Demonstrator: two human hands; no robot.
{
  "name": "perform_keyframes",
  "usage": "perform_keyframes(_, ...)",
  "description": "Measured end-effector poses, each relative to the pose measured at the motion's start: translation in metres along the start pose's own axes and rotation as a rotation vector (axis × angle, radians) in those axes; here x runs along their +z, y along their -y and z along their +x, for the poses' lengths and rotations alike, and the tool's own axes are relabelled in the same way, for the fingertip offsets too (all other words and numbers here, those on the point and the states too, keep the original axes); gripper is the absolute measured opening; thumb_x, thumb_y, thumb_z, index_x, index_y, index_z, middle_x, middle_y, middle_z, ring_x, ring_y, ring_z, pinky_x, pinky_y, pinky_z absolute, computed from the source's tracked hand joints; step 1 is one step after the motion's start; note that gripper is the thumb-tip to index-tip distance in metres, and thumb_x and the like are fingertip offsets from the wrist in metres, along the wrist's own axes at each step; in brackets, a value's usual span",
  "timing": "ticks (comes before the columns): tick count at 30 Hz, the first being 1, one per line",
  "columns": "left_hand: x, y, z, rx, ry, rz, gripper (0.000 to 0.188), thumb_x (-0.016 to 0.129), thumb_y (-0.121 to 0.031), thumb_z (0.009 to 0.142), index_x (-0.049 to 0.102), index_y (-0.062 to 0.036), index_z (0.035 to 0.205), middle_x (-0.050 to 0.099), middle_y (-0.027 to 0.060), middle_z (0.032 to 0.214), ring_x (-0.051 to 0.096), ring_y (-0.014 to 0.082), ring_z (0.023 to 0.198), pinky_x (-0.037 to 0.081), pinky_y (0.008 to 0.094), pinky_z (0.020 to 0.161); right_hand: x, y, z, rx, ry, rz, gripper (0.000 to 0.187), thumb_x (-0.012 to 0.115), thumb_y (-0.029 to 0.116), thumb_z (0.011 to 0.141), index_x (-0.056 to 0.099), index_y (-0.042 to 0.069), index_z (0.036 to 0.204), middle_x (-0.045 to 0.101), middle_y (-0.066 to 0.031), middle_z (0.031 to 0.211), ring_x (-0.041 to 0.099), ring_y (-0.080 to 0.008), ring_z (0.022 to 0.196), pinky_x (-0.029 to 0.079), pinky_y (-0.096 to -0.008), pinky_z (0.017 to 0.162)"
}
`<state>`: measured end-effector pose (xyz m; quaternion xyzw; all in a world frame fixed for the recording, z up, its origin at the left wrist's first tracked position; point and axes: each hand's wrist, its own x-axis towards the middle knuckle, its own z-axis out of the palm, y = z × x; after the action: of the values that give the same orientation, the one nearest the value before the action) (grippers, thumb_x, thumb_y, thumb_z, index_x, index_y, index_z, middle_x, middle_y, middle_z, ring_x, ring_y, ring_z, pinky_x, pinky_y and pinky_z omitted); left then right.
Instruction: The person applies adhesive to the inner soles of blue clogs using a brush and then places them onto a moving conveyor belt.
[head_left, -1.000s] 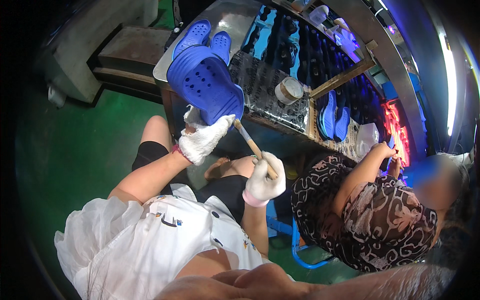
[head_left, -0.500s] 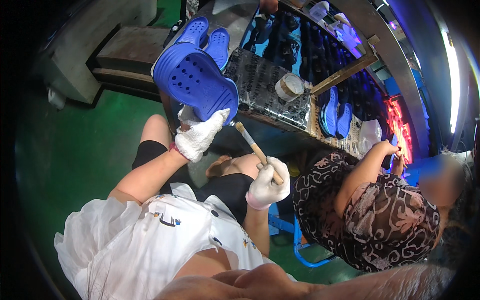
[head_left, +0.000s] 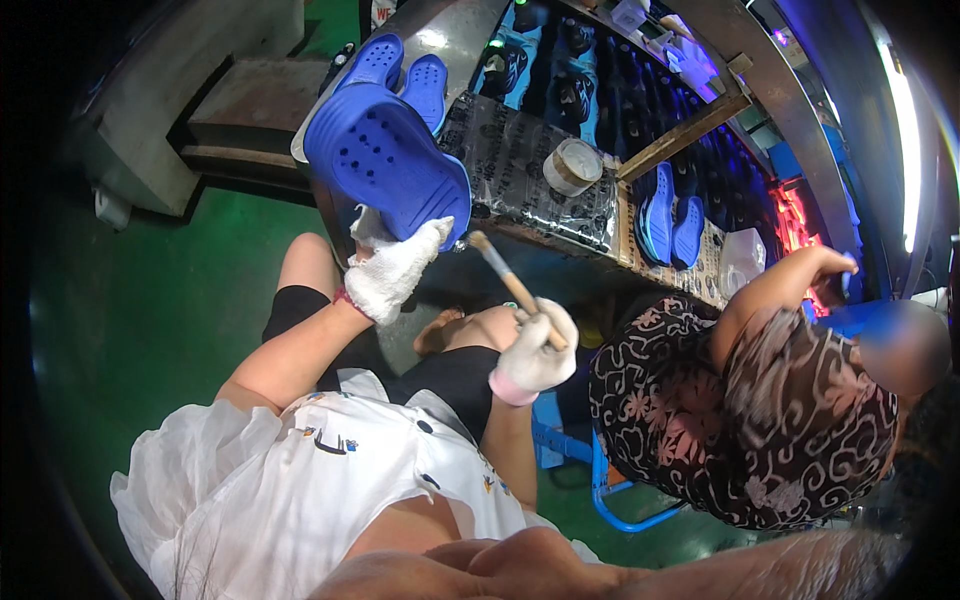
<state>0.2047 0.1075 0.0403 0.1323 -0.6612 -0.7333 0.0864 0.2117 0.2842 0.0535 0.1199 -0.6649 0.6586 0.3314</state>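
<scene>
A blue shoe sole (head_left: 385,165) with a cluster of holes is tilted up in my left hand (head_left: 388,268), which wears a white glove and grips its lower end. My gloved right hand (head_left: 536,350) is closed around the wooden handle of a brush (head_left: 505,275). The bristles stand close to the sole's lower right edge; whether they touch it I cannot tell. Behind the held sole, two more blue soles, one on the left (head_left: 376,62) and one on the right (head_left: 425,90), lie on the bench.
A white tub (head_left: 573,166) stands on the plastic-wrapped bench edge (head_left: 520,160). Further right, blue soles (head_left: 672,225) lean near a clear container (head_left: 741,262). Dark shoe parts (head_left: 575,95) sit on the conveyor behind. At the right a seated co-worker (head_left: 750,410) reaches toward the line.
The brush has swung slightly, its bristles now a little higher. The sole and my left hand have shifted slightly left. The co-worker's arm has stretched further out to the right.
</scene>
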Motion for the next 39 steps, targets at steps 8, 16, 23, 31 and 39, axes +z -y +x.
perform_keyframes(8,-0.008,-0.072,0.013,-0.018,-0.198,-0.605,0.015,0.067,-0.026,0.086,0.058,-0.0139,0.084,0.054,-0.0023,0.062,0.051,0.0065,0.049,0.034,0.0205,0.036,-0.02,-0.099,-0.04,0.572,-0.055,-0.002,0.015,0.052,0.007,0.093,0.058,-0.004,0.101,0.062,-0.0119,0.086,0.062,-0.015,0.069,0.053,-0.0257,0.061)
perform_keyframes(16,-0.043,-0.086,0.017,-0.41,0.316,-1.232,0.027,0.06,-0.042,0.087,0.065,-0.0164,0.094,0.049,-0.0058,0.058,0.042,0.0064,0.049,0.026,0.0227,0.042,-0.021,-0.173,-0.091,0.763,0.236,-0.099,0.018,0.059,0.019,0.092,0.065,0.002,0.095,0.066,-0.006,0.074,0.062,-0.0124,0.065,0.049,-0.0256,0.062)
perform_keyframes(23,-0.021,-0.087,0.017,-0.443,0.185,-1.031,0.027,0.059,-0.041,0.089,0.062,-0.0141,0.088,0.045,-0.0063,0.056,0.041,0.0045,0.046,0.023,0.0197,0.036,-0.025,-0.184,-0.093,0.752,0.234,-0.08,0.019,0.058,0.021,0.093,0.064,0.002,0.095,0.065,-0.0045,0.073,0.06,-0.0103,0.061,0.048,-0.0224,0.057)
perform_keyframes(31,0.029,0.007,-0.016,0.106,-0.093,-0.079,0.028,0.07,-0.013,0.083,0.058,-0.0021,0.106,0.067,0.0058,0.087,0.063,0.0121,0.067,0.051,0.0243,0.06,-0.007,-0.15,-0.084,1.112,-0.1,0.874,0.04,0.046,0.035,0.098,0.044,0.007,0.127,0.054,-0.018,0.123,0.056,-0.0237,0.097,0.048,-0.0319,0.077)
perform_keyframes(39,0.036,0.055,-0.04,0.428,0.239,0.235,0.034,0.068,-0.009,0.08,0.059,-0.0014,0.112,0.065,0.0159,0.104,0.064,0.0287,0.094,0.05,0.0354,0.082,0.025,-0.108,-0.064,1.213,-0.303,0.746,0.045,0.037,0.044,0.098,0.057,0.009,0.117,0.058,-0.0103,0.12,0.054,-0.0258,0.111,0.043,-0.0397,0.096)
